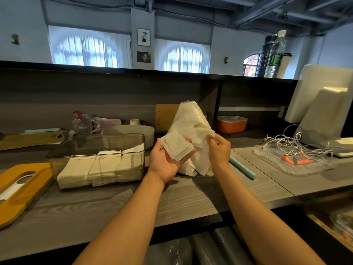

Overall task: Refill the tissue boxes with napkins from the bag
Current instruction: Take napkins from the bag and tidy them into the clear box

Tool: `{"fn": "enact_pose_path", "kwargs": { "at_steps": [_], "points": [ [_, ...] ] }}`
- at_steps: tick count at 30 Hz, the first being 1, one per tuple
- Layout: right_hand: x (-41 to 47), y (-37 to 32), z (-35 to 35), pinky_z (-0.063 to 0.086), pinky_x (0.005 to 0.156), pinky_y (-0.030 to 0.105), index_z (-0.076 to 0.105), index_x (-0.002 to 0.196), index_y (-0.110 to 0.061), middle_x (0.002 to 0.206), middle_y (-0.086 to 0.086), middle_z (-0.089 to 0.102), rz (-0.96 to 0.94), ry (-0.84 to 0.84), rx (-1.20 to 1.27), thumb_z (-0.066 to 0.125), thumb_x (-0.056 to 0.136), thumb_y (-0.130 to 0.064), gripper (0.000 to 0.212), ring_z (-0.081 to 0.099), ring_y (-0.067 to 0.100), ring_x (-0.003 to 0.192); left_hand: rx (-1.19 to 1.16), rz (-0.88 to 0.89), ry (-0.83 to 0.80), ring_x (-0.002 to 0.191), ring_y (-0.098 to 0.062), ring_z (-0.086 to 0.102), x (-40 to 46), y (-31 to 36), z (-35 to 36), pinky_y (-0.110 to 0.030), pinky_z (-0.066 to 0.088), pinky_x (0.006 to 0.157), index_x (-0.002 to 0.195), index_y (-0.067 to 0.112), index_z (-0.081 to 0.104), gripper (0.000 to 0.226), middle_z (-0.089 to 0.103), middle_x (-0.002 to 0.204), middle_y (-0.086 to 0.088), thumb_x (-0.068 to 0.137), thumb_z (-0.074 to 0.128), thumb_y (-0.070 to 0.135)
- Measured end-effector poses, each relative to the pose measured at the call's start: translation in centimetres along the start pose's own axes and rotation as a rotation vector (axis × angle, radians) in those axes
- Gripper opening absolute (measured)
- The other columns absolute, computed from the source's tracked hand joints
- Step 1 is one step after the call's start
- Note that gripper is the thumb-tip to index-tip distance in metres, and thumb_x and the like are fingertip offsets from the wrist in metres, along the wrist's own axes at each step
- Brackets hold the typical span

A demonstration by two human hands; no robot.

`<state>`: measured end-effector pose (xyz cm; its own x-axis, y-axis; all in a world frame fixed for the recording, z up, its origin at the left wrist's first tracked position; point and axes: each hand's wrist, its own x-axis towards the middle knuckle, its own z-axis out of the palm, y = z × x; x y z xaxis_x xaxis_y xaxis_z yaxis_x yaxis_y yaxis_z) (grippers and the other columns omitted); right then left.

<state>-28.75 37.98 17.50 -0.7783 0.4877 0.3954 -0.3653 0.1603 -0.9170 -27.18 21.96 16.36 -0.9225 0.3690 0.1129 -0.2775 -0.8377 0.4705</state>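
Observation:
A clear plastic bag of white napkins stands upright on the grey counter, its top pointing up. My left hand lies palm up with a small stack of napkins resting on its fingers. My right hand pinches the bag's open edge on the right side. Left of my hands sits a smoky transparent tissue box, lid off, with rows of white napkins inside. Its yellow lid with an oval slot lies at the far left.
A grey bowl and a glass cup stand behind the tissue box. An orange container sits in the shelf recess. A clear tray with white cables and a monitor fill the right. A light-blue stick lies near my right wrist.

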Motion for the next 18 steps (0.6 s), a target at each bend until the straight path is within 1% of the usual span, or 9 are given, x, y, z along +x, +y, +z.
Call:
{"fn": "enact_pose_path", "kwargs": {
  "at_steps": [3,5,7,8,9,11,14,16,18],
  "points": [
    [0.2,-0.1,0.1,0.048,0.067,0.022,0.063,0.108,-0.021,0.094,-0.008,0.063,0.033,-0.036,0.028,0.050,0.102,-0.024,0.015,0.061,0.009,0.086,-0.005,0.002,-0.023,0.125,-0.038,0.057,-0.4,0.1,0.2,-0.062,0.045,0.101,0.141,0.011,0.046,0.055,0.059,0.134,-0.024,0.100,0.042,0.046],
    [0.3,0.1,0.4,0.053,0.079,0.030,0.059,0.114,-0.020,0.103,-0.004,0.062,0.072,-0.100,0.027,0.048,0.102,-0.026,0.017,0.061,0.012,0.096,-0.008,-0.017,-0.010,0.125,-0.036,0.058,-0.3,0.1,0.1,-0.060,0.046,0.100,0.142,0.010,0.045,0.053,0.060,0.133,-0.022,0.097,0.048,0.038],
    [0.1,0.3,0.9,0.051,0.093,0.041,0.056,0.123,-0.020,0.117,-0.001,0.060,0.091,-0.193,-0.053,0.056,0.098,-0.031,0.027,0.058,0.018,0.110,0.003,-0.067,0.030,0.110,-0.035,0.065,-0.2,-0.1,0.0,-0.058,0.051,0.094,0.142,0.008,0.045,0.049,0.065,0.126,-0.021,0.099,0.046,0.031],
    [0.0,0.4,1.1,0.049,0.097,0.043,0.054,0.127,-0.020,0.122,-0.001,0.059,0.109,-0.241,-0.104,0.063,0.093,-0.033,0.037,0.056,0.019,0.113,0.007,-0.094,0.059,0.100,-0.035,0.067,0.0,-0.2,-0.1,-0.057,0.052,0.091,0.140,0.006,0.046,0.046,0.067,0.118,-0.022,0.101,0.043,0.030],
    [-0.1,0.5,1.3,0.049,0.097,0.044,0.055,0.128,-0.020,0.121,0.000,0.059,0.135,-0.274,-0.145,0.069,0.089,-0.033,0.043,0.056,0.020,0.113,-0.004,-0.108,0.090,0.094,-0.034,0.067,0.1,-0.3,-0.2,-0.056,0.054,0.087,0.136,0.004,0.049,0.044,0.069,0.109,-0.021,0.102,0.041,0.031],
    [-0.1,0.4,1.3,0.048,0.092,0.043,0.058,0.123,-0.017,0.111,0.001,0.060,0.184,-0.257,-0.212,0.073,0.086,-0.030,0.042,0.055,0.021,0.106,-0.030,-0.093,0.135,0.091,-0.033,0.065,0.3,-0.5,-0.3,-0.056,0.055,0.082,0.131,0.005,0.053,0.040,0.070,0.098,-0.020,0.103,0.039,0.031],
    [0.4,0.0,0.5,0.049,0.089,0.040,0.060,0.121,-0.015,0.113,0.006,0.063,0.204,-0.132,-0.050,0.069,0.089,-0.020,0.033,0.057,0.023,0.104,0.020,0.008,0.206,0.093,-0.035,0.065,1.0,-0.5,-0.5,-0.057,0.049,0.089,0.129,0.010,0.056,0.038,0.070,0.095,-0.018,0.104,0.038,0.032],
    [0.4,-0.5,0.0,0.050,0.093,0.043,0.061,0.115,-0.020,0.112,0.005,0.065,0.180,-0.089,0.086,0.065,0.091,-0.015,0.024,0.059,0.023,0.105,0.087,0.082,0.246,0.090,-0.032,0.066,1.5,-0.4,-0.7,-0.050,0.050,0.085,0.128,0.010,0.056,0.038,0.071,0.087,-0.017,0.104,0.038,0.033],
    [0.1,-1.1,-0.3,0.051,0.096,0.046,0.059,0.115,-0.022,0.111,0.002,0.065,0.171,-0.098,0.199,0.067,0.091,-0.014,0.026,0.060,0.022,0.106,0.153,0.139,0.283,0.087,-0.029,0.065,1.4,-0.3,-0.4,-0.042,0.051,0.078,0.118,0.012,0.060,0.032,0.073,0.080,-0.013,0.104,0.041,0.034]
  ]
}}
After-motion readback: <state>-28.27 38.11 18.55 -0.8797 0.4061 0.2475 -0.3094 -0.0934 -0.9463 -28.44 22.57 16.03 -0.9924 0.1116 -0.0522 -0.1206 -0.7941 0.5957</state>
